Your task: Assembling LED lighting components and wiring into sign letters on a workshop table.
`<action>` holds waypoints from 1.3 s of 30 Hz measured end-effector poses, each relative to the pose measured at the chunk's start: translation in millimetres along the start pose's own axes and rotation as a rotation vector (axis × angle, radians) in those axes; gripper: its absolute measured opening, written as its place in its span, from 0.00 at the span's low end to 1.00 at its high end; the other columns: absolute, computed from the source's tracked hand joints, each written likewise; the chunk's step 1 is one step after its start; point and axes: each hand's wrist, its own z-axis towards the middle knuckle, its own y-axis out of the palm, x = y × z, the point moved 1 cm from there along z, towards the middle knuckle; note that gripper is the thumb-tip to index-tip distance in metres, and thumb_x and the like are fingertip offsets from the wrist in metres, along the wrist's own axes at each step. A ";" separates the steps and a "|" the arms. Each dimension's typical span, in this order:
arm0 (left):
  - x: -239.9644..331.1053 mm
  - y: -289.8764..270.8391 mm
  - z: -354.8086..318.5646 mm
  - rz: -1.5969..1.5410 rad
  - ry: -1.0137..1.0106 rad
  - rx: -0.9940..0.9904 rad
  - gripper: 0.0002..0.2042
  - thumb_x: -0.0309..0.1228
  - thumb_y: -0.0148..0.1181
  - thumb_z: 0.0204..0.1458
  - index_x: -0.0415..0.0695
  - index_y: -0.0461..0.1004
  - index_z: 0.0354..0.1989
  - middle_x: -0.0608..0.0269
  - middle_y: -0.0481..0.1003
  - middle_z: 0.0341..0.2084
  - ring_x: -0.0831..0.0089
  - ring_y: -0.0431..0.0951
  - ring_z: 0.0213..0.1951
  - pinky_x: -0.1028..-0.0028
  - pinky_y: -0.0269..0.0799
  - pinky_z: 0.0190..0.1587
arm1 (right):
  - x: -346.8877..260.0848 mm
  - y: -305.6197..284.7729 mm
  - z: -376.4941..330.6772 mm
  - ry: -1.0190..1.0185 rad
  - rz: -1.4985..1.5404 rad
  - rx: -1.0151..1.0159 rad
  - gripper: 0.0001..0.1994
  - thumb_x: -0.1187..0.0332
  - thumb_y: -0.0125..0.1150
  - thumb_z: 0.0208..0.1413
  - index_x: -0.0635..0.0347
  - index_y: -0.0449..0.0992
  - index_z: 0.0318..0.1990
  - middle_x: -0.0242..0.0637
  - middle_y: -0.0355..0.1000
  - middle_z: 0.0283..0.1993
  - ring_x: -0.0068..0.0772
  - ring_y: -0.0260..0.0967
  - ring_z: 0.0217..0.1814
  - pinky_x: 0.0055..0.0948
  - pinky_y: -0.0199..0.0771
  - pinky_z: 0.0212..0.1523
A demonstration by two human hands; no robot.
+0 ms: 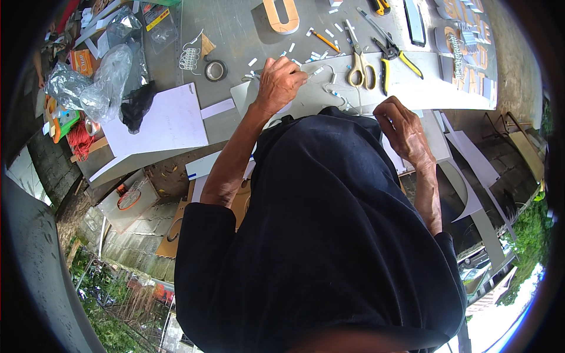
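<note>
My left hand [279,86] hovers at the table's near middle, fingers bent and pressed together; what they pinch, if anything, is hidden. Just right of its fingertips runs a thin wire with small white-and-blue modules [335,93], trailing toward the dark shirt. My right hand [405,128] is at the table's near edge, its fingers curled inward, and I cannot see what is inside them. Between and beyond the hands lie scissors [357,62] with beige handles, points away from me. Beside them rest yellow-and-black wire pliers [388,56]. Small white pieces [318,57] are scattered past the left hand.
An orange pencil [325,40], a tape roll [215,70] and a coil of modules [189,59] lie farther off. A rounded cut-out letter [281,16] sits at the back. Plastic bags [112,79] crowd the left; a phone [414,23] and grey cut-out letters [465,41] occupy the right.
</note>
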 end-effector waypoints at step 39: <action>78.2 -113.3 28.3 -1.168 -0.631 0.099 0.12 0.28 0.73 0.48 0.36 0.82 0.40 0.63 0.79 0.22 0.80 0.75 0.20 0.81 0.66 0.19 | -74.3 -43.7 100.8 -0.721 -0.195 0.202 0.11 0.78 0.65 0.42 0.57 0.80 0.36 0.33 0.72 0.52 0.37 0.69 0.57 0.35 0.73 0.53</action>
